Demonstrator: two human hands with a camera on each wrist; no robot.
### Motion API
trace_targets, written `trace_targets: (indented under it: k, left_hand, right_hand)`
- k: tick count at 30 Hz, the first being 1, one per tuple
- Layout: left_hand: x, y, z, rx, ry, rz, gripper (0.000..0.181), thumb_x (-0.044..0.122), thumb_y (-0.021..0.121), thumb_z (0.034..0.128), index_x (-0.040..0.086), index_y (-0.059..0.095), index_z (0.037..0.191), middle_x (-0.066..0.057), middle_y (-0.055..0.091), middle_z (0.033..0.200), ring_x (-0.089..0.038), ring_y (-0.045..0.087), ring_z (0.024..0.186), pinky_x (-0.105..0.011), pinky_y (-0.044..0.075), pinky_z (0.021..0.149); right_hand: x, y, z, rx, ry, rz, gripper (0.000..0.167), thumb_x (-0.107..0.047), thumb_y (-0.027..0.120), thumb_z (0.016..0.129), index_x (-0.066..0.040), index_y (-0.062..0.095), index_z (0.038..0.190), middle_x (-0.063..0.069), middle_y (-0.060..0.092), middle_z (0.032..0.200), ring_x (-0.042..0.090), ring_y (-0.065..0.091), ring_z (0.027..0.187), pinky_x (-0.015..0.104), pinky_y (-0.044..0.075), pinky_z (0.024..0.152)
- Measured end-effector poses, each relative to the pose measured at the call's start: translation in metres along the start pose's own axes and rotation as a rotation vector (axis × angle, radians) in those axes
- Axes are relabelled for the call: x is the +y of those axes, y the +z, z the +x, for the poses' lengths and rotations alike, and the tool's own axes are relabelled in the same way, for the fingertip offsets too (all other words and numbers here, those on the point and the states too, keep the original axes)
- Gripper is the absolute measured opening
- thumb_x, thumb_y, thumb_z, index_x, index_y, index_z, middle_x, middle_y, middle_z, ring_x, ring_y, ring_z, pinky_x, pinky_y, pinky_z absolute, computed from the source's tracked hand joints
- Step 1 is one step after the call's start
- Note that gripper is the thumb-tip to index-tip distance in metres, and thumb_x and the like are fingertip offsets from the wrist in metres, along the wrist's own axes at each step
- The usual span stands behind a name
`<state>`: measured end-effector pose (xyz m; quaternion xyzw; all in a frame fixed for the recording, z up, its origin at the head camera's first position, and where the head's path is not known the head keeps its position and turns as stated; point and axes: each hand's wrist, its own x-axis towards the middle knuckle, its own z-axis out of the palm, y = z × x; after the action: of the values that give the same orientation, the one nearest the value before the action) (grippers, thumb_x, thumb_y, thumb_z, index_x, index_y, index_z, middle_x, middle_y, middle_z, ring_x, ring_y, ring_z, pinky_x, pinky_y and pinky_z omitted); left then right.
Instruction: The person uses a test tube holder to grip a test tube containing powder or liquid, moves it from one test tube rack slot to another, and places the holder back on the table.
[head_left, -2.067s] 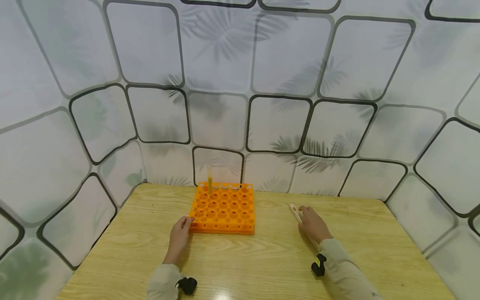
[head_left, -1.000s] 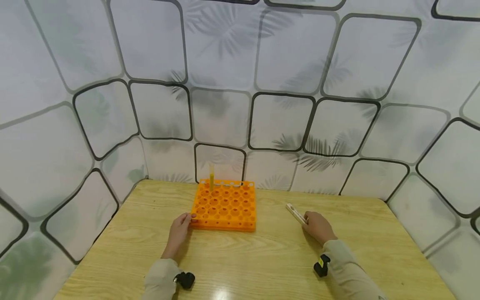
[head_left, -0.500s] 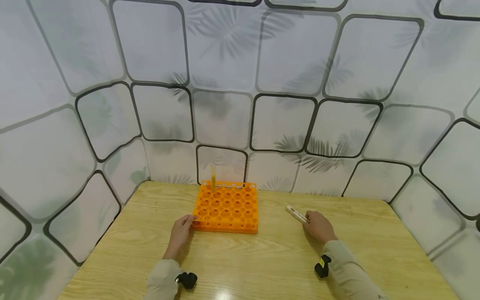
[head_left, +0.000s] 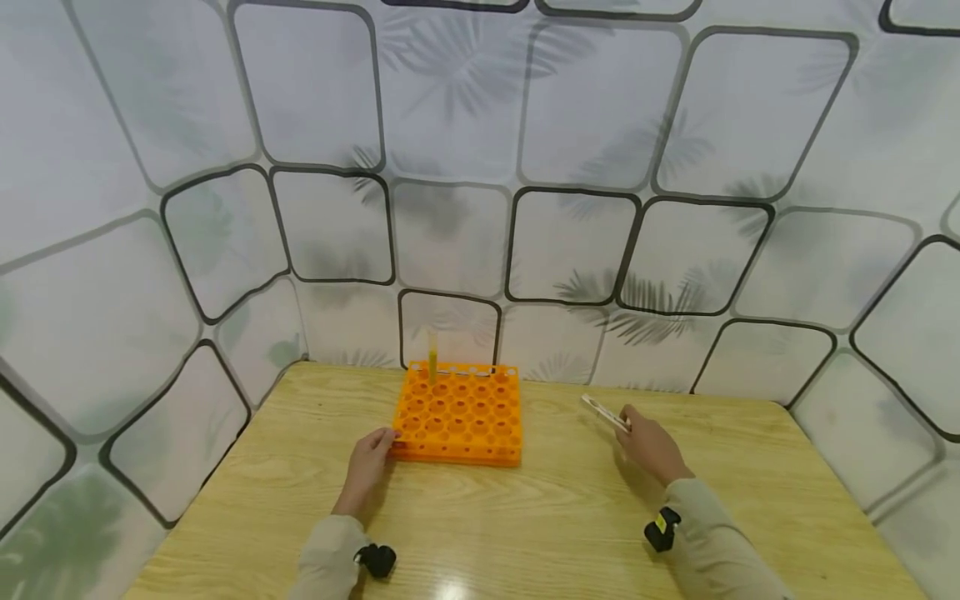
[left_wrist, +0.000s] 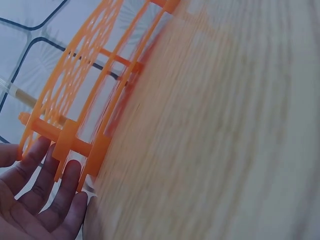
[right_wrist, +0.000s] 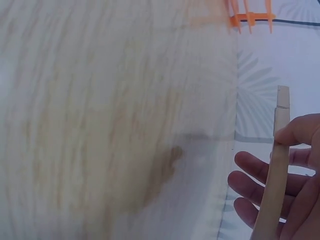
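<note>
An orange test tube rack [head_left: 457,456] with rows of round holes stands on the table. One test tube [head_left: 432,365] with yellow liquid is upright in its back left part. My left hand [head_left: 367,465] pinches the rack's front left corner. In the left wrist view, the fingers of that hand [left_wrist: 40,205] lie against the side posts of the rack [left_wrist: 65,140]. To the right of the rack, my right hand [head_left: 654,446] holds a pale wooden test tube clamp [head_left: 606,413]. In the right wrist view, the thumb presses the clamp [right_wrist: 281,160] above the table.
The wood-grain table [head_left: 480,525] reaches back to a patterned fabric wall [head_left: 570,242]. Black wrist cameras sit at the left cuff [head_left: 377,560] and right cuff [head_left: 662,530]. Bare tabletop separates the rack from the right hand.
My right hand first lay over the clamp; it drew back along it, then rose slightly with it and turned its tip. The left hand stays at the rack. The view shifts slightly.
</note>
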<state>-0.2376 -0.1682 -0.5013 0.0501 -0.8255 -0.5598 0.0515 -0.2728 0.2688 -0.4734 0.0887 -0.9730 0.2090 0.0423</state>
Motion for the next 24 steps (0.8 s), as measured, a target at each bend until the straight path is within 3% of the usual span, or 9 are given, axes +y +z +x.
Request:
trace_targets:
  k: [7, 16, 24]
  left_hand:
    - [0.001, -0.002, 0.001, -0.037, -0.038, -0.089, 0.035, 0.018, 0.040, 0.1015, -0.010, 0.060, 0.107, -0.007, 0.057, 0.080, -0.009, 0.044, 0.068, -0.026, 0.044, 0.068]
    - [0.001, -0.005, 0.002, -0.060, -0.046, -0.118, 0.038, 0.020, 0.038, 0.1022, -0.012, 0.058, 0.108, -0.026, 0.061, 0.107, -0.013, 0.057, 0.085, -0.033, 0.050, 0.075]
    - [-0.001, -0.001, 0.002, -0.021, -0.003, -0.053, 0.034, 0.016, 0.040, 0.1014, -0.011, 0.060, 0.103, -0.022, 0.061, 0.096, -0.013, 0.050, 0.076, -0.024, 0.044, 0.067]
  right_hand:
    - [-0.006, -0.008, 0.002, 0.016, -0.068, 0.026, 0.017, -0.015, 0.049, 0.096, -0.003, 0.048, 0.107, 0.000, 0.045, 0.051, 0.009, 0.028, 0.040, 0.021, 0.024, 0.040]
    - [-0.021, -0.027, 0.015, -0.014, -0.155, -0.007, 0.022, -0.019, 0.049, 0.098, -0.005, 0.044, 0.115, -0.001, 0.043, 0.052, 0.009, 0.025, 0.041, 0.022, 0.022, 0.041]
    - [-0.034, -0.051, 0.024, -0.054, -0.185, 0.018, 0.027, -0.019, 0.047, 0.099, -0.003, 0.039, 0.119, -0.001, 0.041, 0.053, 0.009, 0.025, 0.041, 0.022, 0.023, 0.040]
